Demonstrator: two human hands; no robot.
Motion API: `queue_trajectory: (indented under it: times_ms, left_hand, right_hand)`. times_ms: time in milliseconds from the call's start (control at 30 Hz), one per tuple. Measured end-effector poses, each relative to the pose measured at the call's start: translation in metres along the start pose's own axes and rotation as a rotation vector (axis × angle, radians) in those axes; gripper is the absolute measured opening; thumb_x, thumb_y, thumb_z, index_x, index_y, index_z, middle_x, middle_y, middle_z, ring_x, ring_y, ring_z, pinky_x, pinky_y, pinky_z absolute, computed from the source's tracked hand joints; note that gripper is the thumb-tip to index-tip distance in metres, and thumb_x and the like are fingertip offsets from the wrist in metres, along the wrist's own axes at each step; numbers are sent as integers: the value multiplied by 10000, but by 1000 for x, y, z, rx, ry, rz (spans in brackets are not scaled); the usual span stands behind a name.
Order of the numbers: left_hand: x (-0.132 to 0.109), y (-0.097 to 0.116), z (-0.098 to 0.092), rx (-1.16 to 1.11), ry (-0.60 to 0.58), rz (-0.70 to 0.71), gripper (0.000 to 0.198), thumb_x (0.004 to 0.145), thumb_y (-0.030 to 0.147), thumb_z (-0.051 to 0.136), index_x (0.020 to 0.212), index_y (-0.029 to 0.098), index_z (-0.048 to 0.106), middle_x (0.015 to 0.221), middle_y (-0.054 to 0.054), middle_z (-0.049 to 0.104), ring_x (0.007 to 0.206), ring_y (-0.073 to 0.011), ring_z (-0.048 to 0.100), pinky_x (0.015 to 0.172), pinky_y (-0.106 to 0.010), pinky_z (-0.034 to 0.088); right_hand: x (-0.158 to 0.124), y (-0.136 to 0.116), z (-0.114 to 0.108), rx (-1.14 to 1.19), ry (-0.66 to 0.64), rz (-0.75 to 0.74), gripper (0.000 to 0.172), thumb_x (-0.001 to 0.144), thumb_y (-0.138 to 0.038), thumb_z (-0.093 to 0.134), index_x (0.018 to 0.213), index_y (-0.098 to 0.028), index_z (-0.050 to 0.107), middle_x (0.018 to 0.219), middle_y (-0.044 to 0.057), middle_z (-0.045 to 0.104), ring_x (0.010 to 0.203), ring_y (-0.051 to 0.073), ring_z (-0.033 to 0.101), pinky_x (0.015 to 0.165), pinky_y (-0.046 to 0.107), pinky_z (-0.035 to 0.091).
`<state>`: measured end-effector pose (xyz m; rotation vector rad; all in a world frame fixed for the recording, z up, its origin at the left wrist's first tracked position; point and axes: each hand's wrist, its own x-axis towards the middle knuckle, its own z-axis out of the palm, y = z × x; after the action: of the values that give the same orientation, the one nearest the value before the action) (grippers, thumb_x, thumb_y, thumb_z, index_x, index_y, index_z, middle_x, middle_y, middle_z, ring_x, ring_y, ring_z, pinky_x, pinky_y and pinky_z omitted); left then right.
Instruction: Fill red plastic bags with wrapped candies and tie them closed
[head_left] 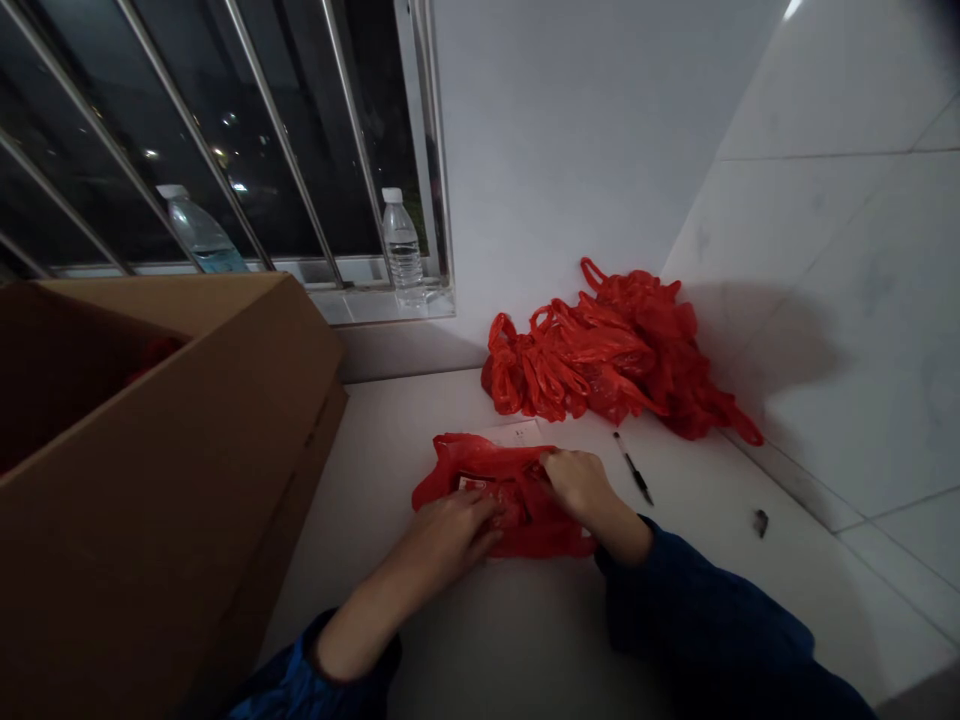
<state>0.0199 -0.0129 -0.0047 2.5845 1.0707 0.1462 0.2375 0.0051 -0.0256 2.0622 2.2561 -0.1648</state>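
A red plastic bag [536, 540] lies on the white tabletop with its mouth spread toward me. Inside it shows a red item with a small white label [472, 484]; its kind I cannot make out. My left hand [450, 525] rests over the bag's near left side, fingers reaching into the mouth and thumb apart from them. At the bag's right side, my right hand [577, 480] is closed on the plastic rim, its fingertips partly hidden by the folds. A white paper [514, 433] sticks out behind the bag.
Left stands a tall open cardboard box [187, 480] with something red inside. Knotted red plastic bags [615, 345] are heaped against the back wall. A black pen [634, 470] and a small dark object [760, 522] lie right. Water bottles [403, 250] stand by the barred window.
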Motion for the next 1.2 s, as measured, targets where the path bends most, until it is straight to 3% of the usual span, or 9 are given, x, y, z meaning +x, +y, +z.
queue_trajectory:
  times_ms: [133,233,333,433,567,700,800,967,1200]
  left_hand:
    - [0,-4,1,10,10,8,228,934,268,492,1104,259,643,1089,-52,704,986,-249,666,782,-327,504]
    - [1,-5,-1,30,64,-84,255,931,288,495,1144,268,635,1117,-56,707,972,-263,678,770,-346,507]
    - [3,-4,-6,-53,193,-226,332,942,358,492,1248,257,571,1080,-60,719,914,-257,694,772,-367,512]
    - [3,0,-10,-261,325,-193,397,942,413,508,1300,243,523,1071,-51,715,884,-212,691,764,-330,519]
    - [4,5,-12,-498,433,-69,242,917,377,574,1102,232,635,1007,-23,718,844,-160,672,701,-248,500]
    - [7,5,-13,-715,559,-108,208,866,382,634,859,174,637,776,-10,681,688,-138,622,640,-232,474]
    - [8,6,-16,-878,556,-142,271,842,418,646,759,163,602,697,-8,642,628,-127,580,608,-230,461]
    - [6,11,-20,-1028,442,-183,327,849,479,621,759,165,601,643,0,607,584,-118,549,592,-235,464]
    - [6,6,-21,-938,458,-173,322,914,449,539,805,157,620,717,-20,643,651,-132,587,622,-236,489]
  right_hand:
    - [6,-1,7,24,22,-17,224,932,-214,462,997,-160,669,976,157,732,867,276,702,670,317,454]
    - [1,7,-4,81,33,-110,204,897,-296,538,1034,-227,673,991,84,741,898,256,692,696,299,449]
    - [-10,12,-21,327,120,-295,250,855,-298,592,1091,-247,655,1013,40,728,906,210,670,743,270,447]
    - [-22,7,-34,596,215,-478,193,841,-243,589,1018,-200,653,958,35,705,848,173,635,743,248,441]
    - [-32,-5,-41,808,218,-582,83,847,-184,568,896,-182,635,827,0,663,764,142,602,718,239,438]
    - [-32,-11,-37,1098,138,-542,164,916,-294,557,1010,-190,644,938,23,694,849,155,641,768,263,487]
    - [-29,-10,-35,1251,85,-483,243,907,-380,595,1040,-187,659,1005,49,708,893,169,662,784,282,518]
    - [-26,-6,-37,1314,25,-484,239,886,-398,629,935,-173,692,906,37,721,817,161,667,752,283,530]
    - [-27,3,-42,1209,65,-502,260,911,-397,593,957,-165,702,904,38,717,824,168,660,743,275,516]
